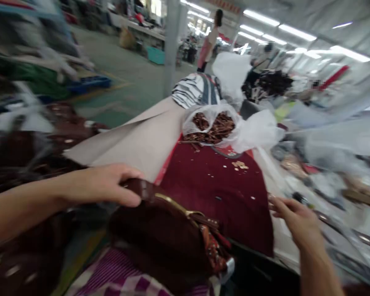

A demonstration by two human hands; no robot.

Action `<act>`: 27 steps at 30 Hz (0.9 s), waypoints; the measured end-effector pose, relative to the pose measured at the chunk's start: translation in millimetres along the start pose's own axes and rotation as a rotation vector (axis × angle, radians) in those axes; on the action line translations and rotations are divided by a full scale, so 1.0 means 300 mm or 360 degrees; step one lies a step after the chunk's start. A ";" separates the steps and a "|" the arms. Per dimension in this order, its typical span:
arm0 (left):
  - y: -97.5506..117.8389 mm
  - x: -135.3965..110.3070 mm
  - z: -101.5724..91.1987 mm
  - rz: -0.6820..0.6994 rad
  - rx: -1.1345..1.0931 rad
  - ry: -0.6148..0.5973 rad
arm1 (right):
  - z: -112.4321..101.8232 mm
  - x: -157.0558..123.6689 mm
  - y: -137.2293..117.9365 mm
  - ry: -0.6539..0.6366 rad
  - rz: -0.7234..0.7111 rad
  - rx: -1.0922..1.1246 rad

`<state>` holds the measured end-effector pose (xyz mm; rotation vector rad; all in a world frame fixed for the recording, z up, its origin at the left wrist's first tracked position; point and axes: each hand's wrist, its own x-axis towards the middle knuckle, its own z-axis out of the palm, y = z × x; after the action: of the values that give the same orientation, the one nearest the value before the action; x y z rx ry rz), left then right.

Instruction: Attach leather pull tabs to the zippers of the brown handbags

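Observation:
My left hand (109,183) is closed on the brown strap of a dark brown handbag (169,236) with a gold clasp, which rests low in front of me. My right hand (296,220) hovers at the right edge of a dark red cloth (222,189); its fingers are loosely curled near a thin strap, blurred by motion. Small metal bits (239,165) lie scattered on the cloth.
A white plastic bag (214,125) full of brown strap pieces sits at the far end of the cloth, beside beige sheet material (142,137). Piles of brown bags are at the left (49,139). People stand further back in the workshop (210,41).

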<state>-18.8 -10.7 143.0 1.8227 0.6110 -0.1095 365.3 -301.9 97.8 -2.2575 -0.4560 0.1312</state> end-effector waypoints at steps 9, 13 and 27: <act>0.011 -0.115 0.008 0.0001 -0.0354 -0.0204 | 0.248 -0.422 -0.441 -0.1174 -0.0104 0.0724; 0.001 -0.162 0.027 0.0119 -0.0355 -0.0226 | 0.343 -0.568 -0.587 -0.1575 -0.0242 0.0822; -0.017 -0.253 0.053 0.0402 0.0109 -0.0171 | 0.366 -0.686 -0.663 -0.1713 -0.0677 0.0245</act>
<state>-82.8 -50.7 161.3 1.9312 0.3012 -0.0584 91.7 -179.0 161.7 -1.7178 -1.3984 1.1287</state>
